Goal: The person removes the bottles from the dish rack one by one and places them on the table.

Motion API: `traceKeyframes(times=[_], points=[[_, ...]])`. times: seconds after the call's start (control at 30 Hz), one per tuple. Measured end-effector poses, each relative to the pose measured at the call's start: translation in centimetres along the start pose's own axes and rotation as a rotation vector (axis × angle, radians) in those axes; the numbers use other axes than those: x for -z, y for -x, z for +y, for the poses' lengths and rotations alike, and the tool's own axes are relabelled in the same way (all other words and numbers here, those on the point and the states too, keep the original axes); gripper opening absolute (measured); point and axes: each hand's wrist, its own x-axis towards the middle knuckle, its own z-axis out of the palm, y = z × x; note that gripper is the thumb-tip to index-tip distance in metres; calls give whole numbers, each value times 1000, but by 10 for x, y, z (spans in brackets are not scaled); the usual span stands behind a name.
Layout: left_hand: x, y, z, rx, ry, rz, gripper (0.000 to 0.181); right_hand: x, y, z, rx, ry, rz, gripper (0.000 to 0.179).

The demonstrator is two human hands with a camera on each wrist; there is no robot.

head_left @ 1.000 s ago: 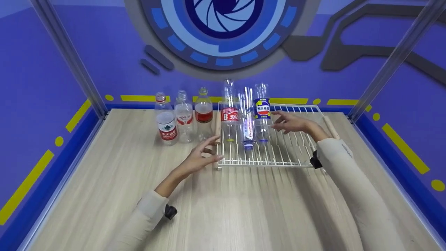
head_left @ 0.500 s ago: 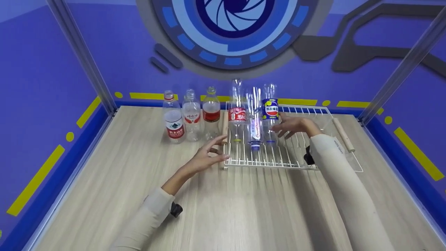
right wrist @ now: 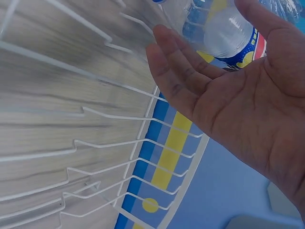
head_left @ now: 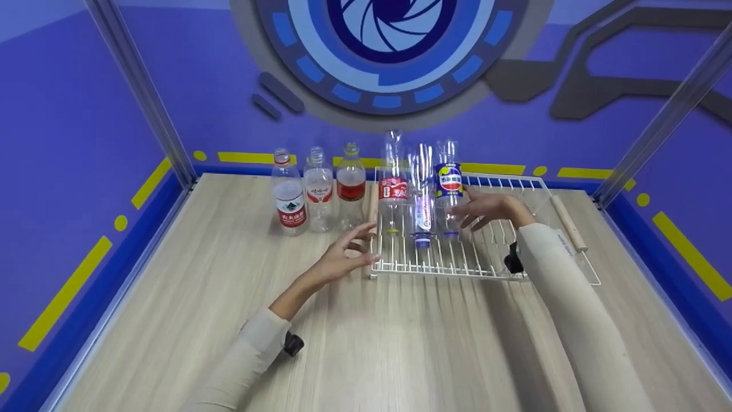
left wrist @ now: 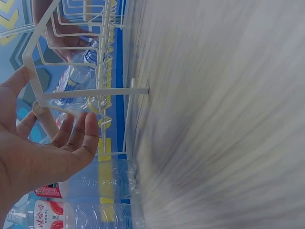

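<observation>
In the head view my right hand (head_left: 489,207) is beside an upside-down plastic bottle with a blue Pepsi label (head_left: 449,181), fingertips right at its lower side. The fingers of this hand (right wrist: 228,90) are loosely extended in the right wrist view, partly covering the bottle (right wrist: 240,50). My left hand (head_left: 337,260) rests at the left front corner of a white wire rack (head_left: 440,271). Its thumb and fingers spread loosely about the rack's wooden handle (left wrist: 46,121). A red-labelled bottle (head_left: 393,189) and a clear bottle with a purple cap (head_left: 423,213) also lean neck-down in the rack.
Left of the rack stand three open-necked bottles upright: one with a red-and-white label (head_left: 290,212), one clear with red print (head_left: 319,194), one with a dark red label (head_left: 351,190). A second wooden handle (head_left: 569,223) is on the rack's right side. A blue wall (head_left: 217,114) closes the back.
My right hand has come in lower against the blue-labelled bottle. The left hand stays at the rack's corner. The head view has shifted, so everything appears further right.
</observation>
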Motion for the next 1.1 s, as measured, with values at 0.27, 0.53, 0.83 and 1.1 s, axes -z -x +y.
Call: traceKeyframes(times=[0.27,0.53,0.83,1.1], points=[[-2,-3,1,3,7,11,72,5,19,9,36,25,31,96],[-2,-2,-2,24,4,19,71,5,33,27,96,-92,104,86],[-3,-1,-1,33,10,11,72,7,38,43,147,-396,185,80],[-1,-1,-5,33,22,17,72,3,45,44,163,-698,305,80]])
